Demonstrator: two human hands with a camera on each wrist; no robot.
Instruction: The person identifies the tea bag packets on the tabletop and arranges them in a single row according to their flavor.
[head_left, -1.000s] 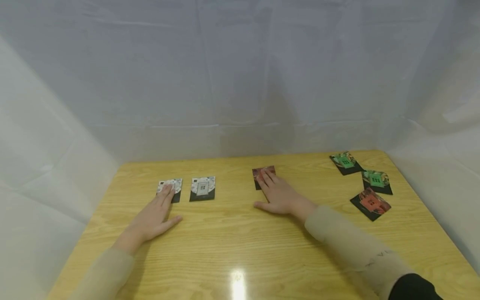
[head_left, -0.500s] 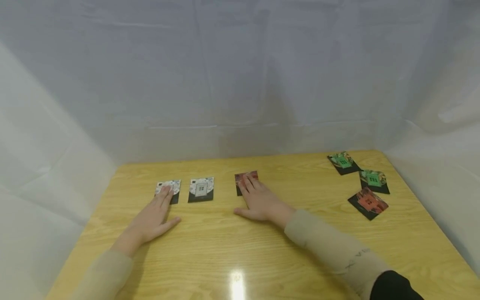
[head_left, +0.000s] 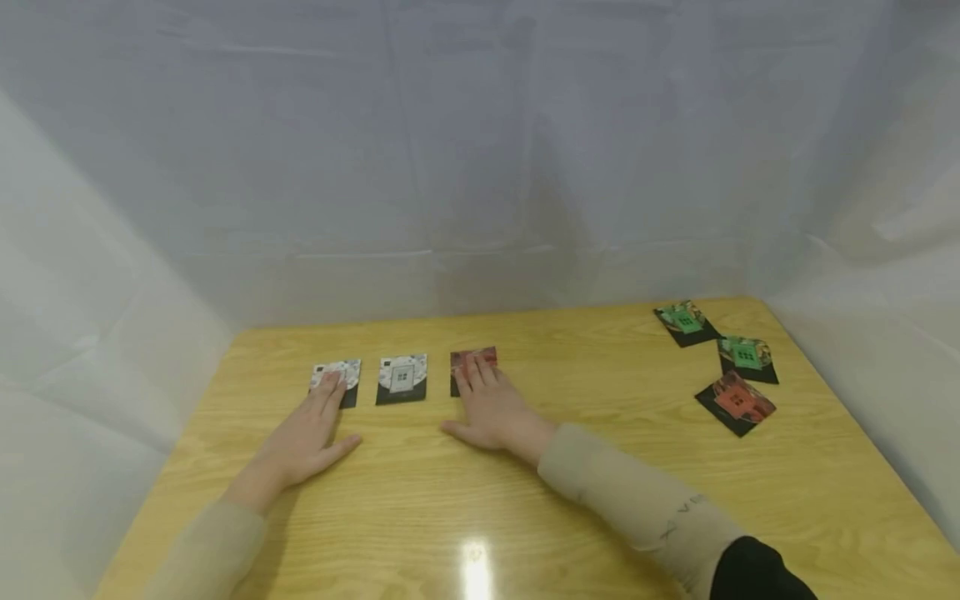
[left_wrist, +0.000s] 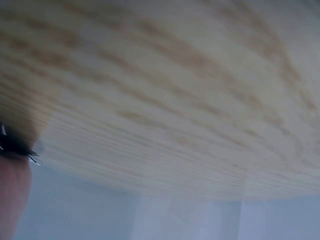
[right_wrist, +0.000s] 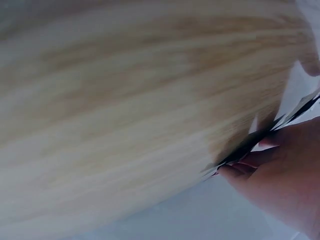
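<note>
My left hand (head_left: 303, 433) lies flat, its fingertips resting on a white-and-black packet (head_left: 347, 398) at the left of the table. Beside it, untouched, is a second white-and-black packet (head_left: 401, 380) with a grey label. To the right of that one, my right hand (head_left: 491, 414) presses straight fingers on a red packet (head_left: 459, 364), which they partly cover. In the right wrist view, the right hand (right_wrist: 285, 172) sits against the dark packet edges (right_wrist: 250, 142). The left wrist view catches only a bit of the left hand (left_wrist: 12, 195) at its border.
On the right side of the wooden table (head_left: 420, 517) lie two green-labelled packets (head_left: 686, 323) and a tilted red packet (head_left: 737, 403), close together. A pale cloth (head_left: 480, 167) hangs behind the table and along its sides.
My right hand has slid the red packet leftward across the table, close to the middle white packet. My left hand has stayed in place on its packet.
</note>
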